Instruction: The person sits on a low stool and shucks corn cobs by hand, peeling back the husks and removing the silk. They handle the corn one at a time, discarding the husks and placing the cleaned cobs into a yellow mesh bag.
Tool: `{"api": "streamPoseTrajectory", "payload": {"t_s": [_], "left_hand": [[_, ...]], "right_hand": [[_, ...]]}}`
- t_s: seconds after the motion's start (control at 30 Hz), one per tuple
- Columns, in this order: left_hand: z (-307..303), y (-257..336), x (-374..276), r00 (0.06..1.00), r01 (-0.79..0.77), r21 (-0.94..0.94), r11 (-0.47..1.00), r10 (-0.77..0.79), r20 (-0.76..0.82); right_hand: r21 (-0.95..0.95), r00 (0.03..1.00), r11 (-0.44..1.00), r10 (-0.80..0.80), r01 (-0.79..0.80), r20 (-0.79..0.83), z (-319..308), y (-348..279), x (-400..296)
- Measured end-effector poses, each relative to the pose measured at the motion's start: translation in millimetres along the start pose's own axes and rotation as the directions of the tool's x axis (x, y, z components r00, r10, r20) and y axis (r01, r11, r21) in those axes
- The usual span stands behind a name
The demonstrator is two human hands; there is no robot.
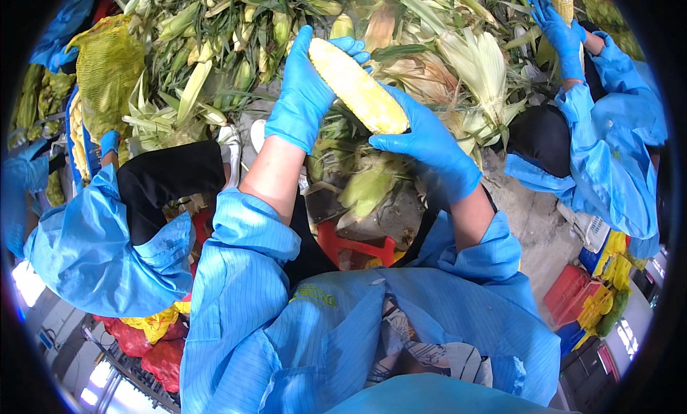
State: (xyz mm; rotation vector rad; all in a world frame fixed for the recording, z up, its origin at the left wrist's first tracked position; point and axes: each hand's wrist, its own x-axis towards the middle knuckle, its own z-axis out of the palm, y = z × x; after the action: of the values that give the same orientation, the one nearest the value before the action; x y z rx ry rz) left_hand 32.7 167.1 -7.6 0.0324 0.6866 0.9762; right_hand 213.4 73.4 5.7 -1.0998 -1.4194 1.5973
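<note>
A husked yellow corn cob (358, 89) lies slantwise between my two blue-gloved hands. My left hand (305, 92) holds its upper end, with the thumb along the near side and the fingertips showing behind the cob. Around the lower end curls my right hand (429, 140), its thumb below the cob's tip and its other fingers partly hidden. Beneath the hands, green corn husks (370, 188) lie on the concrete floor. Just beyond is a pulled-open pale husk (483, 76).
Unhusked corn ears (247, 33) are heaped ahead. Co-workers in blue smocks sit at left (112, 242) and right (606, 129); the right one holds a cob (562, 3). A yellow mesh sack (110, 76) stands beside a blue crate (91, 156). A red stool (349, 245) is below me.
</note>
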Motion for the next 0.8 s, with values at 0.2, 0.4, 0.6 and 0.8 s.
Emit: {"api": "streamPoseTrajectory", "payload": {"t_s": [0.2, 0.4, 0.6, 0.8], "left_hand": [[-19, 9, 10, 0.951, -0.261, 0.213, 0.941, 0.289, -0.112], [-27, 30, -12, 0.92, -0.304, 0.339, 0.89, 0.366, -0.136], [-10, 35, -36, 0.932, -0.283, 0.245, 0.927, 0.326, -0.158], [-25, 38, -67, 0.957, -0.284, 0.208, 0.936, 0.264, 0.119]], "right_hand": [[0.219, 0.932, 0.906, 0.357, -0.363, 0.069, -4, -19, -4], [0.501, 0.921, 0.829, 0.363, -0.25, -0.141, -19, -12, -8], [0.613, 0.802, 0.788, 0.407, -0.065, -0.438, -66, -13, -68], [0.383, 0.614, 0.924, 0.309, -0.013, -0.726, -96, 55, -230]]}}
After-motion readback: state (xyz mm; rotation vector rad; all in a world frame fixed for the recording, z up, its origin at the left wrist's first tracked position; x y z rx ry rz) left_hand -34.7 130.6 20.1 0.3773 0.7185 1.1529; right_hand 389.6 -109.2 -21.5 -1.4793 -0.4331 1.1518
